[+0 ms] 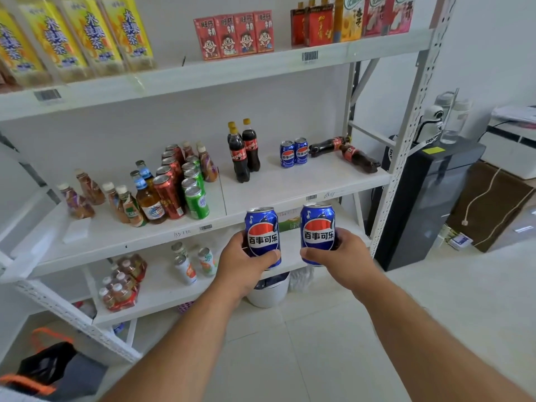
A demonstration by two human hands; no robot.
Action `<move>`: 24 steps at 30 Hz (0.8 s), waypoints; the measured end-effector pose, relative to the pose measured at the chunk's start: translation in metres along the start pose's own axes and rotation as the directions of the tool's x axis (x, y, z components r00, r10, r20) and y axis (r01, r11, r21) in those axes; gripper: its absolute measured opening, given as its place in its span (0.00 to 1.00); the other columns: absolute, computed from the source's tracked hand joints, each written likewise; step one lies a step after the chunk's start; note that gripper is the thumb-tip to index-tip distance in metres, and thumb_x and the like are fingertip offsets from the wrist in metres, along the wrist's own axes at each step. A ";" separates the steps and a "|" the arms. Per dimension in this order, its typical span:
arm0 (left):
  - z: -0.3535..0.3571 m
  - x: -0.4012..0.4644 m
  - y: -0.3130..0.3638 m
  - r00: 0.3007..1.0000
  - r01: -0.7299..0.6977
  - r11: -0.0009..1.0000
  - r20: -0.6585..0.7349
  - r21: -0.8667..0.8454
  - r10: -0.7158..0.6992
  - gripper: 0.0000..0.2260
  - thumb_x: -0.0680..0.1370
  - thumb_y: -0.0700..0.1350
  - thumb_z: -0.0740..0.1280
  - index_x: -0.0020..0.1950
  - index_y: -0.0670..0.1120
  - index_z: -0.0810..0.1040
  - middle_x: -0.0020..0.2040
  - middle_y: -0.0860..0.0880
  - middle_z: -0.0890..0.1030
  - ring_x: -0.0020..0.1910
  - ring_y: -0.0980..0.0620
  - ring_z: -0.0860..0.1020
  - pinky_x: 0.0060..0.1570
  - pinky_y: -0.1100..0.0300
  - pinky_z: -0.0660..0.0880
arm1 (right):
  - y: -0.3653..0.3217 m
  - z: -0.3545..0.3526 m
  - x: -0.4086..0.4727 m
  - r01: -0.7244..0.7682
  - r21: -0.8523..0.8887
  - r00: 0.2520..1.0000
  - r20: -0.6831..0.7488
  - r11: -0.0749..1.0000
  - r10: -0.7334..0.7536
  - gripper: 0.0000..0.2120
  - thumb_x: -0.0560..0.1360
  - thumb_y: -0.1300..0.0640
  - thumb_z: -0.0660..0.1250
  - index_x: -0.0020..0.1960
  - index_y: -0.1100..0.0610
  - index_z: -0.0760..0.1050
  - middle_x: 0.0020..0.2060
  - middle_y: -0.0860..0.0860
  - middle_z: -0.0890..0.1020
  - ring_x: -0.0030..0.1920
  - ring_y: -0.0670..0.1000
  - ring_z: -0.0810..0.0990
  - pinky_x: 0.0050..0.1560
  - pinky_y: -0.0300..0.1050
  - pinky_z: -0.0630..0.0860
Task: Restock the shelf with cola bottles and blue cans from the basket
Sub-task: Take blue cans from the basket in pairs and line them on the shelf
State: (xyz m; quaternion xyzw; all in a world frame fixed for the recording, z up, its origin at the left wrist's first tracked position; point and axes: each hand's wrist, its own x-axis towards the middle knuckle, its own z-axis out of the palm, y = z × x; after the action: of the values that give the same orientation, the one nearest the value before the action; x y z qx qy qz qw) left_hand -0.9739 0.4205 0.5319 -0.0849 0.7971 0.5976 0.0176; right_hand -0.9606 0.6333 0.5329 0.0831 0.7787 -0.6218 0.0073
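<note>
Bright, even, diffuse light with faint shadows; wide-angle bending at the edges, and the yellow cartons (72, 39) top-left look blurred.

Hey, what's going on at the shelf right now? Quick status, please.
Left hand and right hand each shut on one blue can, held short of the middle shelf. Two blue cans stand there already. Two cola bottles lie toppled beside them.

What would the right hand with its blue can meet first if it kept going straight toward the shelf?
Probably the white middle shelf's front edge, directly beyond the blue cola can in the right hand. Lifted slightly, its path over the board toward the two standing blue cans looks free, though depth is unclear.
</note>
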 end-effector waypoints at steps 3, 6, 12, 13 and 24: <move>0.005 0.031 0.001 1.000 -0.012 1.000 0.011 -0.012 0.012 0.26 0.71 0.43 0.82 0.67 0.52 0.78 0.57 0.54 0.85 0.54 0.58 0.82 0.48 0.63 0.77 | -0.003 -0.001 0.028 0.004 -0.037 1.000 -0.010 0.999 -0.004 0.25 0.69 0.54 0.83 0.61 0.48 0.75 0.48 0.42 0.83 0.48 0.44 0.82 0.39 0.33 0.75; 0.010 0.064 0.001 0.999 -0.020 0.999 0.025 -0.045 0.022 0.27 0.71 0.42 0.82 0.67 0.51 0.78 0.57 0.53 0.85 0.54 0.57 0.83 0.46 0.64 0.78 | -0.008 0.002 0.057 0.009 -0.062 1.000 -0.019 0.998 -0.010 0.25 0.69 0.54 0.83 0.60 0.48 0.75 0.47 0.42 0.83 0.48 0.44 0.82 0.40 0.34 0.76; 0.016 0.115 0.006 0.997 -0.025 0.998 0.073 -0.057 0.029 0.27 0.72 0.41 0.81 0.67 0.52 0.77 0.58 0.53 0.83 0.53 0.59 0.81 0.43 0.67 0.75 | -0.014 0.006 0.105 0.006 -0.060 1.000 -0.024 0.998 -0.007 0.21 0.69 0.56 0.83 0.56 0.47 0.76 0.46 0.43 0.84 0.47 0.43 0.83 0.38 0.32 0.76; 0.017 0.122 0.008 0.997 -0.024 0.998 0.075 -0.059 0.028 0.27 0.72 0.42 0.81 0.67 0.52 0.77 0.59 0.53 0.83 0.53 0.59 0.81 0.43 0.67 0.75 | -0.015 0.006 0.112 -0.001 -0.062 1.000 -0.024 0.998 -0.001 0.22 0.69 0.56 0.83 0.57 0.48 0.76 0.47 0.43 0.84 0.48 0.44 0.83 0.39 0.33 0.76; 0.073 0.185 0.024 0.999 0.004 0.998 0.052 -0.062 0.000 0.28 0.71 0.42 0.82 0.68 0.51 0.77 0.56 0.56 0.83 0.52 0.61 0.81 0.41 0.68 0.75 | -0.002 -0.033 0.197 -0.007 -0.072 1.000 0.005 0.997 0.007 0.23 0.69 0.55 0.83 0.60 0.49 0.78 0.48 0.44 0.85 0.49 0.46 0.84 0.43 0.36 0.79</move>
State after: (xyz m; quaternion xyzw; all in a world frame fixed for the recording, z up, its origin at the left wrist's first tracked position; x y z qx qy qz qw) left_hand -1.1653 0.4756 0.5095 -0.0708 0.7772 0.6242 0.0362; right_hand -1.1525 0.6884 0.5196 0.0838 0.8004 -0.5935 0.0145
